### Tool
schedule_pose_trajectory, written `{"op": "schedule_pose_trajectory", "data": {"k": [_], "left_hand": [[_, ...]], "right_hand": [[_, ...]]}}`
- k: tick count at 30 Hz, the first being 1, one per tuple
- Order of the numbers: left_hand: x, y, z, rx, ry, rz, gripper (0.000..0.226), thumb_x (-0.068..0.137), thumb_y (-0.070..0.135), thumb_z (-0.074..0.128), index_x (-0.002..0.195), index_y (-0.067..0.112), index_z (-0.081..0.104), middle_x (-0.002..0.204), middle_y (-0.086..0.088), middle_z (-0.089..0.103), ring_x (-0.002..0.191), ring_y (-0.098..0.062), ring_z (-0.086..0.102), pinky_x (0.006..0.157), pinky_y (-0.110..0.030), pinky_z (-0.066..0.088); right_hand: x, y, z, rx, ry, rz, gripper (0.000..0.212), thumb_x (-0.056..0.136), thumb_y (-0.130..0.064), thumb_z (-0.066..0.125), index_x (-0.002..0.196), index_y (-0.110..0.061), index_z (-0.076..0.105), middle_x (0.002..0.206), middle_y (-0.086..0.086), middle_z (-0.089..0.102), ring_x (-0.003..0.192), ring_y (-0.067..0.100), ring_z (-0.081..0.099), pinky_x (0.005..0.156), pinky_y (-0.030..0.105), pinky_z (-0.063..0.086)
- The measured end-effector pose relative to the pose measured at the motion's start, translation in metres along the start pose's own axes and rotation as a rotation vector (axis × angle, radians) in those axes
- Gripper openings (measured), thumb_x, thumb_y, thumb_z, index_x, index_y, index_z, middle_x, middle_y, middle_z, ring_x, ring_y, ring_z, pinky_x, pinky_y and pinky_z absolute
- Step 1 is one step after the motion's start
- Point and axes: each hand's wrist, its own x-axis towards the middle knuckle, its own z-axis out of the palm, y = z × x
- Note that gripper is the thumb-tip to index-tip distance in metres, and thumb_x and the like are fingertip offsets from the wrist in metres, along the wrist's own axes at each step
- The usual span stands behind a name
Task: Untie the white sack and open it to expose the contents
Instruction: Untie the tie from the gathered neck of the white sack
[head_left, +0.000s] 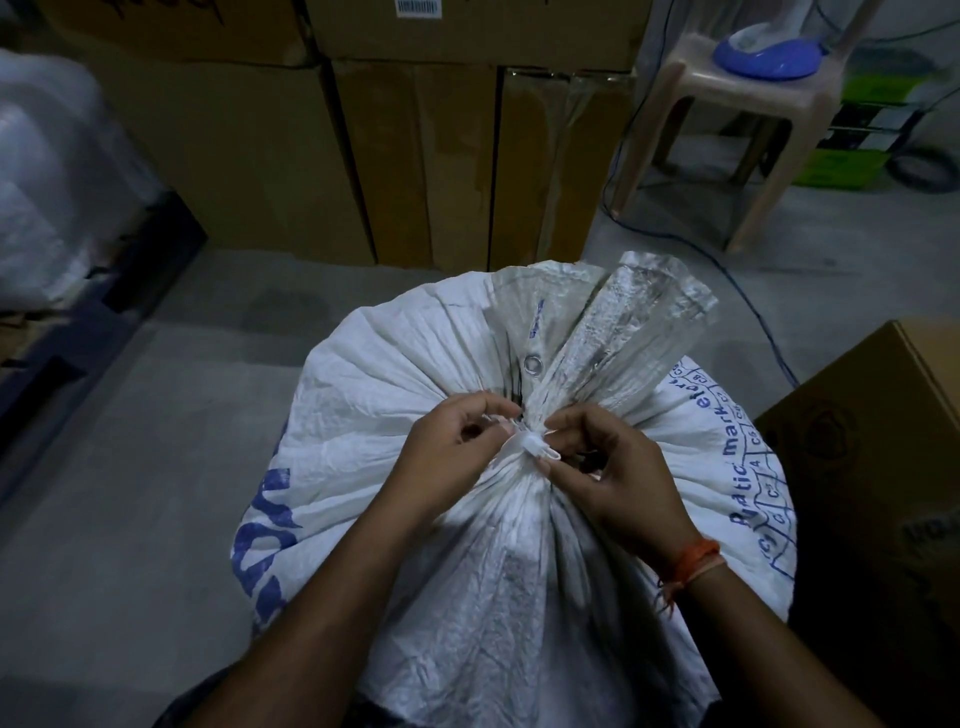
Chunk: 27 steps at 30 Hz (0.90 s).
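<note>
My left hand is curled almost closed, and its fingertips pinch one end of the white tie that goes around the neck of the sack. My right hand is curled too, with the thumb and first finger pressed on the other end of the tie, right by its little plastic lock. Both hands touch the bunched-up cloth at the neck. The sack is big and white with blue writing on it. It stands right in front of me, full and round, and it is still tied shut. Its loose top fans out above the tie, and I can see a small metal ring in it. An orange thread band is on my right wrist. The sack stands on a gray floor. Tall brown boxes are stacked behind it, and another brown box is just beside it on my right. A plastic stool stands farther back, with a blue wire lying on the floor near it.
</note>
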Motion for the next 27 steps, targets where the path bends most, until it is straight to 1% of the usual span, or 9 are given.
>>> {"op": "schedule_pose_trajectory", "data": {"k": [3,4,7,10,16,18,21,24,27], "left_hand": [[0.003,-0.002,-0.001,0.084,-0.025,0.026,0.018,0.097,0.021,0.068,0.104,0.031,0.081,0.12,0.015,0.07,0.109,-0.007,0.068,0.095,-0.028,0.054],[0.004,-0.002,-0.001,0.112,-0.033,0.037,0.018,0.098,0.021,0.068,0.105,0.03,0.082,0.121,0.016,0.069,0.113,-0.005,0.066,0.098,-0.026,0.053],[0.006,0.0,-0.003,0.161,-0.043,0.051,0.017,0.099,0.021,0.067,0.104,0.028,0.082,0.12,0.014,0.068,0.115,-0.002,0.064,0.094,-0.02,0.051],[0.007,0.002,-0.004,0.242,-0.047,0.085,0.015,0.1,0.022,0.067,0.101,0.028,0.081,0.115,0.01,0.068,0.108,-0.001,0.064,0.086,-0.012,0.047],[0.011,-0.007,-0.004,0.34,-0.04,0.132,0.002,0.094,0.024,0.076,0.095,0.027,0.076,0.11,0.008,0.063,0.098,-0.002,0.064,0.079,-0.015,0.046],[0.012,-0.01,-0.004,0.336,-0.05,0.151,0.005,0.092,0.024,0.079,0.093,0.025,0.074,0.103,0.008,0.066,0.09,-0.004,0.065,0.076,-0.017,0.047],[0.011,-0.012,-0.006,0.299,-0.084,0.171,0.008,0.093,0.025,0.079,0.089,0.023,0.072,0.087,0.006,0.071,0.08,-0.012,0.067,0.072,-0.028,0.051],[0.01,-0.014,-0.007,0.262,-0.125,0.164,0.006,0.094,0.023,0.076,0.09,0.021,0.072,0.087,0.001,0.074,0.085,-0.022,0.07,0.077,-0.038,0.056],[0.011,-0.015,-0.005,0.288,-0.134,0.172,0.005,0.097,0.018,0.072,0.092,0.02,0.073,0.091,0.0,0.074,0.09,-0.023,0.07,0.083,-0.046,0.057]], "right_hand": [[0.001,0.003,0.0,0.002,-0.016,-0.004,0.029,0.078,-0.013,0.084,0.101,-0.022,0.068,0.082,-0.005,0.075,0.077,0.008,0.071,0.07,0.02,0.052],[0.001,0.003,0.0,0.001,-0.019,-0.005,0.028,0.078,-0.012,0.083,0.1,-0.021,0.068,0.082,-0.005,0.075,0.077,0.007,0.071,0.07,0.02,0.052],[0.001,0.001,0.001,-0.018,-0.009,-0.022,0.023,0.078,-0.009,0.083,0.094,-0.02,0.07,0.078,-0.01,0.072,0.072,0.004,0.069,0.067,0.015,0.049],[0.0,0.0,0.0,-0.064,-0.004,-0.061,0.02,0.078,-0.013,0.084,0.09,-0.021,0.069,0.076,-0.01,0.069,0.067,0.006,0.065,0.065,0.019,0.049],[-0.002,-0.004,0.001,-0.191,0.025,-0.165,0.016,0.078,-0.016,0.082,0.083,-0.02,0.067,0.073,-0.007,0.063,0.066,0.01,0.06,0.063,0.028,0.051],[-0.002,-0.005,0.002,-0.211,0.039,-0.181,0.016,0.078,-0.017,0.083,0.081,-0.019,0.067,0.073,-0.006,0.062,0.067,0.01,0.06,0.062,0.026,0.05],[-0.003,-0.008,0.004,-0.229,0.067,-0.203,0.019,0.077,-0.019,0.085,0.078,-0.019,0.066,0.071,-0.006,0.061,0.065,0.006,0.059,0.061,0.017,0.044],[-0.004,-0.01,0.006,-0.289,0.102,-0.232,0.024,0.076,-0.022,0.087,0.075,-0.02,0.063,0.069,-0.009,0.058,0.066,0.001,0.055,0.061,0.011,0.038],[-0.006,-0.01,0.007,-0.364,0.125,-0.256,0.025,0.077,-0.024,0.084,0.074,-0.022,0.06,0.068,-0.01,0.055,0.066,0.003,0.053,0.06,0.018,0.041]]}}
